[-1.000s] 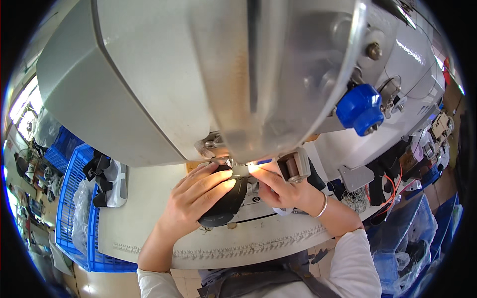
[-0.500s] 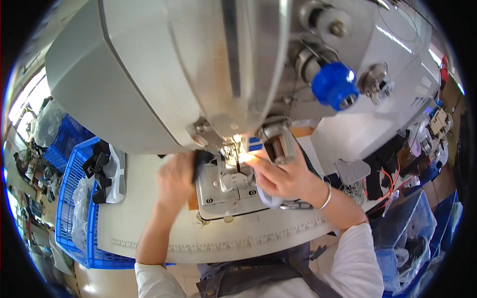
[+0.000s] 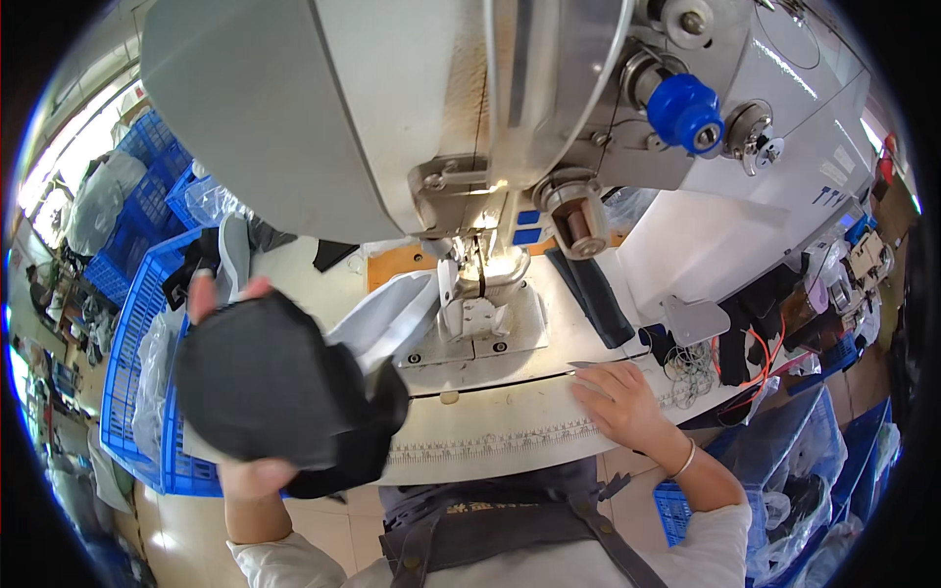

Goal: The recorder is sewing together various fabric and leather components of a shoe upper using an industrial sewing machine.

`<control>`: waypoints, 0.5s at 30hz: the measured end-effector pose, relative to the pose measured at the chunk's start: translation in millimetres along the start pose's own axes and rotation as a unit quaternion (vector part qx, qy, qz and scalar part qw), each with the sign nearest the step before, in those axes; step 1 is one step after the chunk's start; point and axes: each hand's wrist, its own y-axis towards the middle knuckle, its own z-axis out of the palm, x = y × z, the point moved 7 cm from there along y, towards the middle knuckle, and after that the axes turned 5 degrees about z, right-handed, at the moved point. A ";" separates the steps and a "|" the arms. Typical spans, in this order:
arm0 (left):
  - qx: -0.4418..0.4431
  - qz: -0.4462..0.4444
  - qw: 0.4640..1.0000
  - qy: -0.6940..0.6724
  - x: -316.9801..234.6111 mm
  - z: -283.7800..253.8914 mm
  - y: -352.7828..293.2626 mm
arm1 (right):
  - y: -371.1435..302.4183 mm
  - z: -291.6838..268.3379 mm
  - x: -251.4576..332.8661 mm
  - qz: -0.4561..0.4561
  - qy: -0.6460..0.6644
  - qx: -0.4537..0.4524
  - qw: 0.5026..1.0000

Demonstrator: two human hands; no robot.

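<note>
On the left, my left hand point(image 3: 257, 476) grips a black fabric piece point(image 3: 257, 377) with a rounded, cap-like front, fingertips at its upper edge and thumb below. A white panel point(image 3: 387, 318) extends from behind it toward the sewing machine's presser foot point(image 3: 476, 284); whether the two are joined is hard to tell. My right hand point(image 3: 622, 404) is low over the table's front edge, fingers curled. From under its fingertips sticks the pointed blade of thread snips point(image 3: 586, 366); their handles are hidden by the hand.
The sewing machine head point(image 3: 412, 118) hangs over the table. A dark folded strip point(image 3: 593, 299) lies right of the needle plate. Blue crate point(image 3: 123, 392) with fabric pieces stands left. Tangled thread point(image 3: 689, 367) and orange cord point(image 3: 767, 363) lie right, above blue plastic-lined bins point(image 3: 784, 461).
My left hand has moved left and toward me from the needle, bringing the black piece out. My right hand has left the needle area and come down right to the snips. The view has shifted.
</note>
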 end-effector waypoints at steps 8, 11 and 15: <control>0.269 -0.165 0.948 0.032 46.3 44.9 -24.2 | 97.0 10.3 86.4 0.057 0.402 -0.086 0.910; 0.275 0.025 0.876 0.395 22.1 42.5 -4.2 | 118.8 16.5 85.4 0.096 0.540 0.030 0.836; 0.269 -0.093 0.908 0.307 35.3 36.4 9.0 | 141.2 -11.6 86.9 -0.022 0.519 -0.009 0.855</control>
